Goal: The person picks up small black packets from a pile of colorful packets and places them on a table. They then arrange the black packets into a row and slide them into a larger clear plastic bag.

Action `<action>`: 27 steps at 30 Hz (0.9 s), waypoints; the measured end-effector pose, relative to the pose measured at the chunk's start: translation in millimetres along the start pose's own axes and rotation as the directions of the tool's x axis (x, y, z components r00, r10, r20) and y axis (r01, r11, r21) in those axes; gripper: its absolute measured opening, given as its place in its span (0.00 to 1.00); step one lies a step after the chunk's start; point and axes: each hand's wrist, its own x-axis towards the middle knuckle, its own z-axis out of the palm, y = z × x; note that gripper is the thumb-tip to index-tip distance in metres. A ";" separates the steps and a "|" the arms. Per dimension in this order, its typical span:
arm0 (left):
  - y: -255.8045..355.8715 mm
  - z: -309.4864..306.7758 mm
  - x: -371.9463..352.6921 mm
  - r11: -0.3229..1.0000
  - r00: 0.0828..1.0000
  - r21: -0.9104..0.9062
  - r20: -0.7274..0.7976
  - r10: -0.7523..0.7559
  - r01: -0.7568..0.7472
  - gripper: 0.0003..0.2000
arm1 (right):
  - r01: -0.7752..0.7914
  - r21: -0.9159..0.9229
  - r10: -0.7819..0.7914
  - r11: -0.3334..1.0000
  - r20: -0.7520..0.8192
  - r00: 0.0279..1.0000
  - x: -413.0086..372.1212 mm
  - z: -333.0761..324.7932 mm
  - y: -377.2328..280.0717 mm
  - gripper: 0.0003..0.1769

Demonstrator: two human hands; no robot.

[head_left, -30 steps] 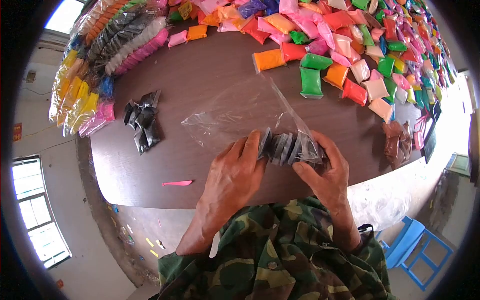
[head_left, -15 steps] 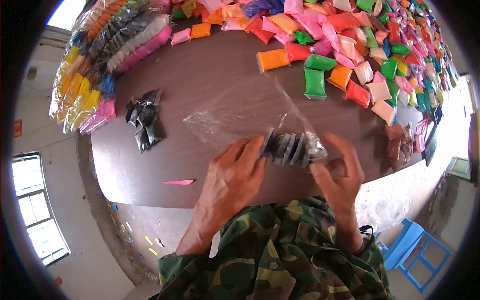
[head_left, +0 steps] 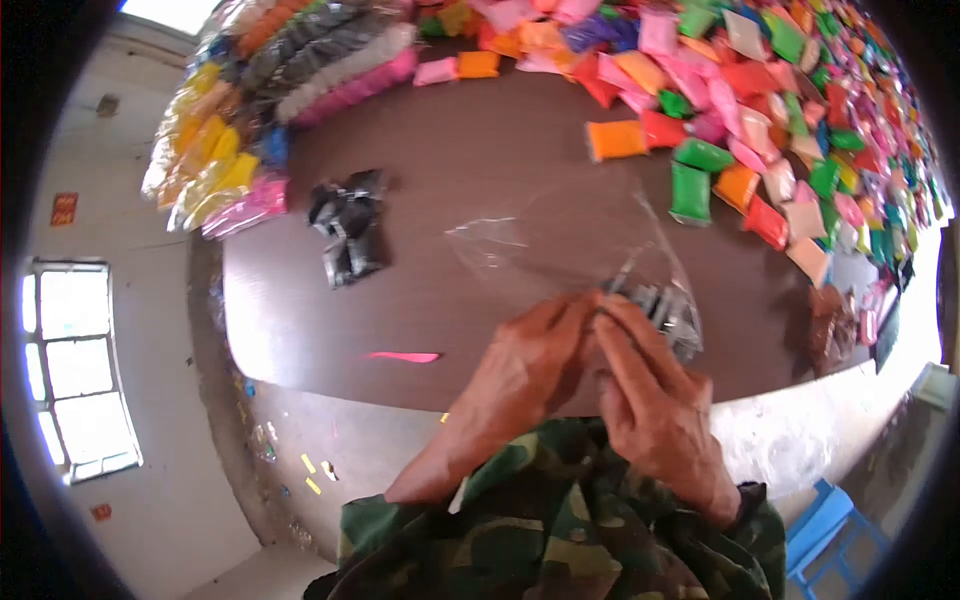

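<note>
My left hand (head_left: 540, 350) and my right hand (head_left: 650, 395) meet at the near left end of a clear plastic bag (head_left: 560, 225). Both have their fingers closed in a pinch there, on the bag as far as I can see; the exact grip is hidden behind the fingers. Inside the bag's right end, a row of dark packets (head_left: 655, 302) shows just beyond my right fingers. The rest of the thin film spreads loosely over the brown table (head_left: 440, 160). Off to the left lies a cluster of black packets (head_left: 350, 225), apart from both hands.
A pink plastic knife-like tool (head_left: 404, 356) lies near the table's front edge. Colourful packets (head_left: 690, 193) are heaped along the back and right. Bagged rows of packets (head_left: 235, 175) stand at the back left, brown packets (head_left: 832, 330) at the right. A blue stool (head_left: 825, 530) is below.
My right hand has moved left from the bag's far end to my left hand, and its spread fingers have closed. The dark packets are now partly covered. The camera view has shifted.
</note>
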 end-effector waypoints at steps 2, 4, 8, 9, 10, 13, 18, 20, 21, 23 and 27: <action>6.1 -5.8 1.3 0.999 1.000 -0.034 -0.002 0.002 -0.002 0.20 | -0.020 -0.024 0.020 1.000 0.019 1.000 5.7 1.2 -3.5 0.33; 4.0 -2.2 -0.6 0.996 1.000 -0.086 -0.019 -0.025 0.024 0.20 | -0.057 -0.060 0.060 0.997 0.061 0.996 10.5 -0.9 -7.4 0.32; 8.8 -8.3 -9.6 0.997 0.984 -0.005 -0.163 -0.071 0.072 0.18 | -0.121 -0.095 0.130 0.988 0.105 0.986 11.8 -2.3 -9.6 0.29; 5.0 -14.0 -12.6 0.991 0.971 0.036 -0.207 -0.121 0.131 0.17 | -0.103 -0.095 0.112 0.990 0.103 0.988 12.0 -2.2 -7.3 0.28; -2.6 -24.1 -19.5 0.979 0.953 0.074 -0.251 -0.168 0.192 0.16 | -0.086 -0.084 0.094 0.993 0.097 0.991 12.1 -1.5 -6.0 0.28; -48.8 -62.5 -37.0 0.898 0.815 0.169 -0.511 -0.272 0.406 0.14 | -0.036 -0.080 0.043 0.996 0.082 0.996 11.2 0.7 -2.0 0.26; -107.0 -125.2 -44.1 0.793 0.690 0.286 -0.690 -0.219 0.538 0.15 | -0.006 -0.111 0.016 0.994 0.095 0.995 9.5 2.0 1.3 0.26; -119.5 -131.0 -45.1 0.683 0.667 0.420 -0.734 -0.132 0.597 0.16 | -0.019 -0.104 0.029 0.994 0.093 0.995 8.5 2.9 1.0 0.26; -123.7 -133.1 -45.0 0.634 0.657 0.432 -0.736 -0.163 0.641 0.18 | -0.025 -0.100 0.034 0.995 0.091 0.995 8.2 3.6 0.8 0.26; -131.5 -132.4 -45.6 0.567 0.628 0.394 -0.718 -0.301 0.723 0.21 | -0.010 -0.102 0.019 0.995 0.089 0.996 8.6 3.7 2.0 0.27; -125.6 -123.7 -39.1 0.546 0.622 0.366 -0.665 -0.413 0.754 0.25 | -0.006 -0.092 0.013 0.996 0.082 0.997 6.9 4.3 4.5 0.28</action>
